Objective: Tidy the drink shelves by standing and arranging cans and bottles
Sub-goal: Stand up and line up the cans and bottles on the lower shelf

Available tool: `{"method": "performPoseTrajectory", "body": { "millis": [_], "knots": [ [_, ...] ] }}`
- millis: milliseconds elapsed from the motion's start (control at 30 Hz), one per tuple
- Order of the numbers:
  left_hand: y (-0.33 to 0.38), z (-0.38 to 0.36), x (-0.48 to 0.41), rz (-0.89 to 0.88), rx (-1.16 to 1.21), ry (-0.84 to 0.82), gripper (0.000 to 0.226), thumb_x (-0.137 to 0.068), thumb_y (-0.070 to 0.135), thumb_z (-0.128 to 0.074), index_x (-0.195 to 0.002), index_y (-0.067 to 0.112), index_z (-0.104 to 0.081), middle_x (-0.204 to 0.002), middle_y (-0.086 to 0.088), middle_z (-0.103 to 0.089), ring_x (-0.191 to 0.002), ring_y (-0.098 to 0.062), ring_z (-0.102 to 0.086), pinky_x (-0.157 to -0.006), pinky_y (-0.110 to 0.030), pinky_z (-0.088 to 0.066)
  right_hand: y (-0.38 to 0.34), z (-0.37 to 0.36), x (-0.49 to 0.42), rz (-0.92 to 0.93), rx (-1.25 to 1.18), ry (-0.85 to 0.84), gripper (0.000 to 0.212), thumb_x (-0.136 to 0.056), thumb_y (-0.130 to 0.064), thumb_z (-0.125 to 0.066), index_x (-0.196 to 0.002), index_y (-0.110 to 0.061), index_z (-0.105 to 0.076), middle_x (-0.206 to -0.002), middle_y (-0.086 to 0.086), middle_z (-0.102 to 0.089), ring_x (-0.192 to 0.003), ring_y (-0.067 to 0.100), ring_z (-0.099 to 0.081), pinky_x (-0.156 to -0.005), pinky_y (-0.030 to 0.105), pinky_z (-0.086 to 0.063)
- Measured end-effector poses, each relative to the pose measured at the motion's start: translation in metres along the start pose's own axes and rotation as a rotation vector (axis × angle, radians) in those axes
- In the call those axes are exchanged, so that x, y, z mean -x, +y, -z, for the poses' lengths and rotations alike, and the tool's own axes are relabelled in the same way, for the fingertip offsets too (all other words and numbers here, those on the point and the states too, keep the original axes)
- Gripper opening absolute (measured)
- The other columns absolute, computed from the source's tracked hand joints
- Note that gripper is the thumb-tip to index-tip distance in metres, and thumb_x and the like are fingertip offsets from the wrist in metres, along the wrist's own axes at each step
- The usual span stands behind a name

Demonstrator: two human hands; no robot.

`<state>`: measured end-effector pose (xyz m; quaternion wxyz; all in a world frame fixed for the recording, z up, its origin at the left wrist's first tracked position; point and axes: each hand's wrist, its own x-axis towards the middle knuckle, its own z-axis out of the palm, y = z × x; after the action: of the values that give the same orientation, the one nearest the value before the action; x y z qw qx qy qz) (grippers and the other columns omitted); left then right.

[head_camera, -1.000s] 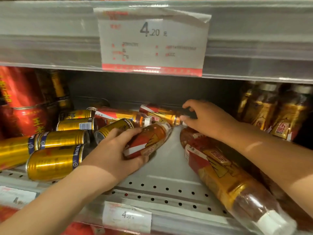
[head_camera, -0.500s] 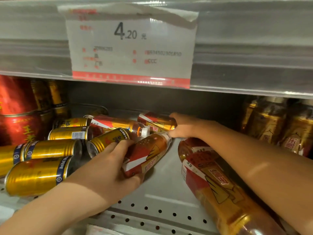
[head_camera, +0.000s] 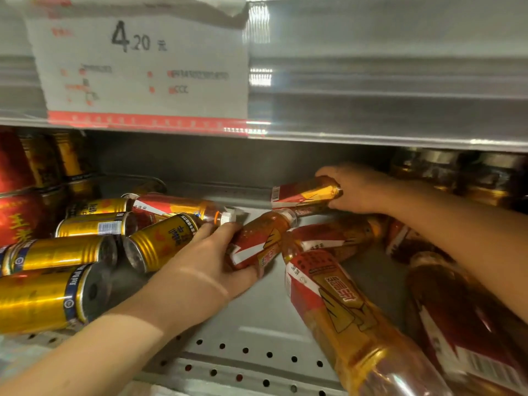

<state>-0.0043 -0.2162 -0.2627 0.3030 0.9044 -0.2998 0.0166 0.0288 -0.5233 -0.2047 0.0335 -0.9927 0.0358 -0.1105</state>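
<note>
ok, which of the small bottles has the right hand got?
The rearmost bottle, by the back wall: the right hand grips its right end. The left hand grips another bottle nearer the front.

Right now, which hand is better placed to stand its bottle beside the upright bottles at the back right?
Probably right. The right hand grips a rear bottle close beside the upright bottles; the left hand holds a middle bottle lying farther off, mid-shelf.

gold cans [head_camera: 163, 241] lying: 5 | bottles [head_camera: 343, 310] lying: at least 6
</note>
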Motion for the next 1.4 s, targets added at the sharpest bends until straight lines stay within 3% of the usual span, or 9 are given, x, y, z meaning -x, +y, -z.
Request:
{"method": "performPoseTrajectory", "body": {
  "millis": [100,200,467,700,833,1033,1100,1200,1400],
  "knots": [
    [0.007,-0.011,-0.015,0.068,-0.065,0.006,0.087,-0.08,0.077,-0.056,-0.155,0.048,-0.02,-0.145,0.016,-0.041,-0.122,-0.009,-0.05,-0.097,-0.024,-0.045,0.013,0.008,0.001,-0.073,0.074,-0.029,0.071,-0.082,-0.021,-0.078,-0.143,-0.032,-0.044,-0.13,0.002,-0.054,-0.103,0.017,-0.052,-0.079,0.032,-0.044],
    [0.01,-0.012,-0.023,0.091,0.002,-0.053,0.088,-0.083,0.07,-0.061,-0.156,0.045,-0.019,-0.147,0.01,-0.04,-0.125,-0.015,-0.053,-0.104,-0.031,-0.047,0.018,0.01,0.001,-0.131,0.119,-0.073,0.074,-0.08,-0.021,-0.08,-0.143,-0.032,-0.042,-0.13,0.003,-0.054,-0.101,0.018,-0.051,-0.076,0.032,-0.044],
    [0.014,-0.007,-0.026,0.086,0.002,-0.13,0.091,-0.081,0.068,-0.067,-0.154,0.043,-0.02,-0.142,0.014,-0.04,-0.123,-0.013,-0.051,-0.104,-0.031,-0.047,0.002,0.004,-0.005,-0.209,0.158,-0.182,0.077,-0.077,-0.025,-0.082,-0.143,-0.023,-0.041,-0.127,0.006,-0.057,-0.102,0.022,-0.055,-0.081,0.035,-0.049],
    [0.015,-0.02,-0.014,0.06,-0.212,-0.031,0.093,-0.079,0.081,-0.057,-0.152,0.053,-0.006,-0.149,0.013,-0.038,-0.118,-0.011,-0.052,-0.085,-0.02,-0.043,0.005,0.004,-0.004,-0.251,0.147,-0.194,0.072,-0.077,-0.036,-0.082,-0.138,-0.023,-0.047,-0.119,0.004,-0.058,-0.101,0.023,-0.058,-0.091,0.04,-0.052],
    [0.009,-0.013,-0.008,0.061,-0.22,-0.064,0.092,-0.082,0.072,-0.062,-0.152,0.058,-0.004,-0.152,0.018,-0.032,-0.136,-0.011,-0.042,-0.082,-0.014,-0.029,0.006,-0.003,-0.003,-0.306,0.152,-0.164,0.062,-0.081,-0.039,-0.077,-0.134,-0.019,-0.051,-0.113,0.006,-0.059,-0.098,0.024,-0.059,-0.09,0.041,-0.052],
    [0.001,0.001,0.003,0.016,-0.121,-0.066,0.072,-0.089,0.044,-0.073,-0.132,0.075,-0.025,-0.116,0.045,-0.028,-0.098,0.003,-0.049,-0.082,-0.006,-0.035,-0.001,-0.005,-0.005,-0.336,0.086,-0.189,0.058,-0.084,-0.031,-0.077,-0.133,-0.015,-0.051,-0.111,0.008,-0.058,-0.097,0.025,-0.059,-0.089,0.04,-0.053],
    [-0.005,0.006,0.007,-0.006,-0.104,-0.082,0.073,-0.09,0.04,-0.073,-0.126,0.08,-0.025,-0.133,0.04,-0.034,-0.111,0.0,-0.054,-0.09,-0.009,-0.043,0.001,-0.007,-0.005,-0.338,0.066,-0.208,0.061,-0.084,-0.034,-0.077,-0.135,-0.015,-0.05,-0.114,0.009,-0.058,-0.099,0.025,-0.06,-0.092,0.042,-0.053],
    [-0.014,0.013,0.012,-0.024,-0.019,-0.123,0.076,-0.09,0.034,-0.076,-0.117,0.087,-0.027,-0.135,0.041,-0.037,-0.117,0.001,-0.055,-0.094,-0.013,-0.047,0.003,-0.012,-0.003,-0.352,0.033,-0.245,0.058,-0.087,-0.04,-0.073,-0.134,-0.014,-0.053,-0.115,0.01,-0.06,-0.101,0.026,-0.061,-0.094,0.042,-0.053],
    [-0.014,0.014,0.023,-0.032,0.081,-0.143,0.08,-0.09,0.032,-0.075,-0.136,0.076,-0.027,-0.141,0.036,-0.039,-0.122,-0.001,-0.056,-0.105,-0.028,-0.051,-0.012,-0.004,0.001,-0.27,0.04,-0.153,0.052,-0.089,-0.043,-0.068,-0.131,-0.014,-0.055,-0.109,0.008,-0.06,-0.094,0.024,-0.06,-0.084,0.037,-0.052]
  ]
}}
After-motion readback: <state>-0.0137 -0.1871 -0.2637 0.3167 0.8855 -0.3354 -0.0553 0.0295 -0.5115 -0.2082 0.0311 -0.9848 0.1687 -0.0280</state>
